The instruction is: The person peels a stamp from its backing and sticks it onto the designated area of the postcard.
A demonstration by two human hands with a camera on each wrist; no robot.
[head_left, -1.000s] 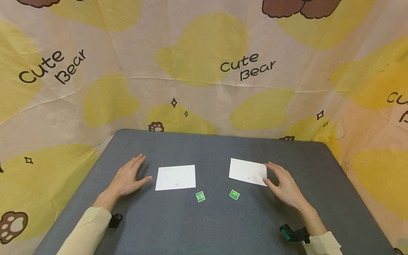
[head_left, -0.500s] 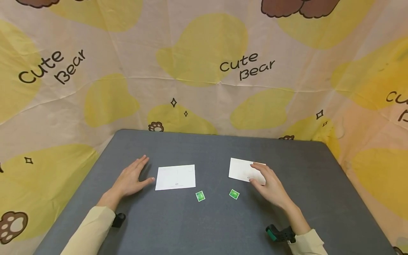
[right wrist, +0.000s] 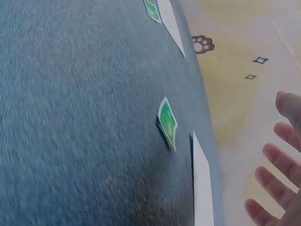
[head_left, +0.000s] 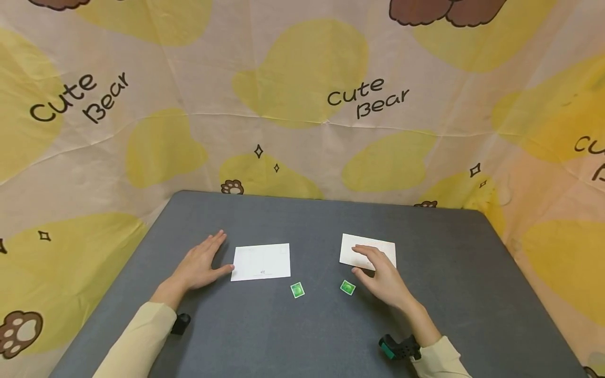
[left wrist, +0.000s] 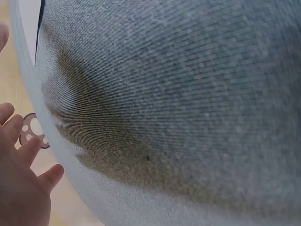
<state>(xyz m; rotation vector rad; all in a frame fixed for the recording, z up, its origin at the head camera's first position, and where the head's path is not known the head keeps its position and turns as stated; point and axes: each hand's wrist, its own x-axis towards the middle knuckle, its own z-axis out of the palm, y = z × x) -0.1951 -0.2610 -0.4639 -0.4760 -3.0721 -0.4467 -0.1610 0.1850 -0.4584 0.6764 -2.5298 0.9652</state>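
Two hands [head_left: 196, 269] [head_left: 385, 282] near two white cards [head_left: 261, 261] [head_left: 347, 253] and two green stamps [head_left: 297, 290] [head_left: 347, 287].

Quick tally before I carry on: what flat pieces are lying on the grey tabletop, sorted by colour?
White cards: 2
Small green squares with white borders: 2
Total: 4

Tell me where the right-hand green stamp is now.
In the head view, the stamp lies right of centre on the table, just nearer the camera than the right-hand card, left of the right hand.
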